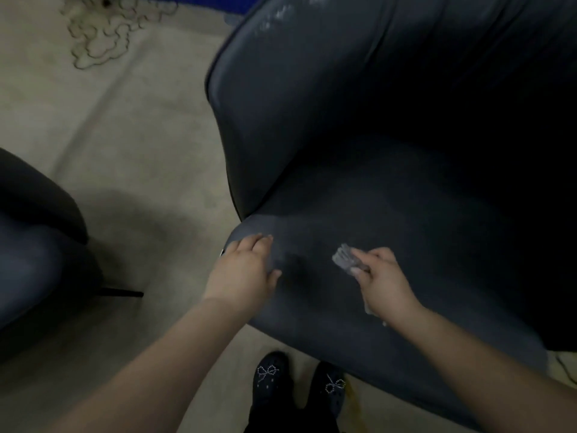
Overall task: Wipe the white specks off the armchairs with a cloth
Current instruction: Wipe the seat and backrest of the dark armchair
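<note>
A dark grey armchair [359,126] fills the right of the head view, its seat just in front of me. White specks [281,17] show on the top of its left armrest. My left hand [246,270] rests on the seat's front left corner with fingers loosely bent, holding nothing. My right hand [382,279] grips a small grey cloth [343,259] and presses it onto the front of the seat. The picture is blurred.
A second dark armchair [34,245] stands at the left edge, one black leg showing on the beige floor [140,151]. A looping pattern [103,32] marks the floor at top left. My two black shoes [271,382] stand below the seat's front edge.
</note>
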Available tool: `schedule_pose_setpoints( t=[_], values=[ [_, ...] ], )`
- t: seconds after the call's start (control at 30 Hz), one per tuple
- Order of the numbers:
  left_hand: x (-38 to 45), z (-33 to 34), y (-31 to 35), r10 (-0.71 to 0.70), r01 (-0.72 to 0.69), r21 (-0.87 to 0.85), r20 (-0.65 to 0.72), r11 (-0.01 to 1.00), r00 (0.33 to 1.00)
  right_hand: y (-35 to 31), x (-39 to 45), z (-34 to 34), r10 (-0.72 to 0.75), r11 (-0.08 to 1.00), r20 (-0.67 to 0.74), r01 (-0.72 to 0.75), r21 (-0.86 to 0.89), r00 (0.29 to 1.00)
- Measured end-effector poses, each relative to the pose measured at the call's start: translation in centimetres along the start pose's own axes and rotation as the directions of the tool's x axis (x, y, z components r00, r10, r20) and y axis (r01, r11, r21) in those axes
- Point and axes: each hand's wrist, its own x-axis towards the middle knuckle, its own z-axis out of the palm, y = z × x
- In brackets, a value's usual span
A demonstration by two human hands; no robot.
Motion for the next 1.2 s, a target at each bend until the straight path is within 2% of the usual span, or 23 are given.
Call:
schedule_pose_setpoints(
  t=[0.1,0.23,0.43,0.6,0.87,1.0,1.2],
  values=[
    [-1.8,-4.5,1.6,0.011,-0.011,0.014,-0.026,1.0,1.0,-2.9,-2.0,-3.3,0.146,0.963,-0.135,-0.109,0.247,0.98],
    [-3.9,-10.0,2.9,0.078,-0.072,0.083,-0.073,0.994,0.994,-7.2,-4.3,-7.0,0.208,0.903,-0.203,-0.108,0.416,0.957],
    [-4.5,-16.2,2.5,0.143,-0.134,0.108,-0.084,0.985,0.986,-12.8,-5.5,-9.7,0.25,0.851,-0.189,-0.122,0.51,0.95],
    [-1.9,-21.2,-0.8,0.244,-0.232,0.126,-0.089,0.965,0.966,-17.8,-4.6,-9.0,0.334,0.807,-0.214,-0.161,0.568,0.918],
    [6.6,-28.0,-5.9,0.4,-0.396,0.087,-0.026,0.914,0.916,-26.8,-1.3,-6.8,0.516,0.676,-0.324,-0.145,0.722,0.793],
    [9.8,-30.0,-5.9,0.434,-0.434,0.057,0.014,0.899,0.901,-29.0,-0.9,-6.9,0.537,0.644,-0.36,-0.096,0.759,0.763],
    [13.1,-31.2,-5.1,0.473,-0.476,0.033,0.065,0.879,0.879,-29.8,1.0,-7.9,0.546,0.627,-0.356,-0.088,0.774,0.758]
  ],
)
